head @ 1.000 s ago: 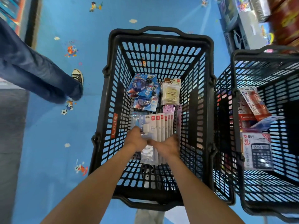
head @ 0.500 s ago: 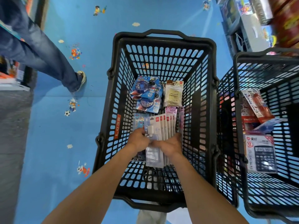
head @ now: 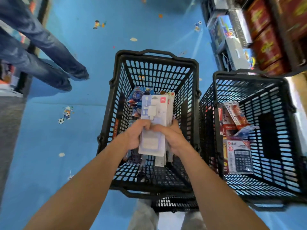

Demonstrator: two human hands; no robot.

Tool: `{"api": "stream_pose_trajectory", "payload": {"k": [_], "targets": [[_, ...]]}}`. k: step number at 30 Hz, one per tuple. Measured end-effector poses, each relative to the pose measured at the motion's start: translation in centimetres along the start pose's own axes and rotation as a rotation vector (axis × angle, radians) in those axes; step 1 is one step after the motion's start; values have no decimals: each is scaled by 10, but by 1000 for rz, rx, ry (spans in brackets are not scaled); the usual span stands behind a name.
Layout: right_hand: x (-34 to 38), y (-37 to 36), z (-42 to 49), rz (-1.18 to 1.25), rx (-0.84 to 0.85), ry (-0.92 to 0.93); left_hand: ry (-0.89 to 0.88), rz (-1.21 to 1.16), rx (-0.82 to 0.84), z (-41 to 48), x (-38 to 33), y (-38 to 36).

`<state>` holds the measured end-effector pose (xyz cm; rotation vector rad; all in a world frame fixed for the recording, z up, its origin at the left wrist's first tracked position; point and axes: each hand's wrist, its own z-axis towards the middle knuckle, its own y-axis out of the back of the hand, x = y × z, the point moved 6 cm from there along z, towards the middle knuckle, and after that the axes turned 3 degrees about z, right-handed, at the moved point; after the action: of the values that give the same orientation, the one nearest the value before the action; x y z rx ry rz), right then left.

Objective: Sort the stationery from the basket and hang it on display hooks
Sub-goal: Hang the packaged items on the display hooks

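Observation:
A black plastic basket [head: 154, 68] stands on the blue floor in front of me. Above its middle I hold a stack of white stationery packs [head: 157, 112] with red corner labels. My left hand [head: 137, 133] grips the stack's left edge, and my right hand [head: 172, 136] grips its right side, fingers curled round the packs. Blue toy packs [head: 134, 101] lie deeper in the basket, partly hidden behind the stack.
A second black basket [head: 252, 80] at the right holds a boxed calculator [head: 240, 156] and red pen packs [head: 232, 113]. Shelves with boxed goods [head: 259, 35] rise at the top right. A person's jeans-clad legs [head: 49, 55] stand at the left on the blue floor.
Both hands have lifted the stack of white packs up out of the basket bottom toward me. The person at the left has stepped further into view.

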<state>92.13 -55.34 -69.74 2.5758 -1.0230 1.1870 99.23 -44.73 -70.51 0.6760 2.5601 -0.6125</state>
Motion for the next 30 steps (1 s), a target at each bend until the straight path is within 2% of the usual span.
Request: {"api": "stream_pose_trajectory", "payload": {"k": [5, 14, 20, 24, 30], "targets": [[32, -2, -26, 5, 70, -1, -106, 6, 15, -30, -23, -26], [70, 32, -76, -111, 241, 157, -315, -124, -45, -98, -20, -93], [68, 83, -134, -111, 478, 130, -412, -247, -151, -138, 31, -157], [61, 126, -174, -188, 564, 117, -474, -318, -175, -161, 76, -203], [14, 156, -236, -343, 774, 15, -494, -493, -309, -206, 168, -240]]}}
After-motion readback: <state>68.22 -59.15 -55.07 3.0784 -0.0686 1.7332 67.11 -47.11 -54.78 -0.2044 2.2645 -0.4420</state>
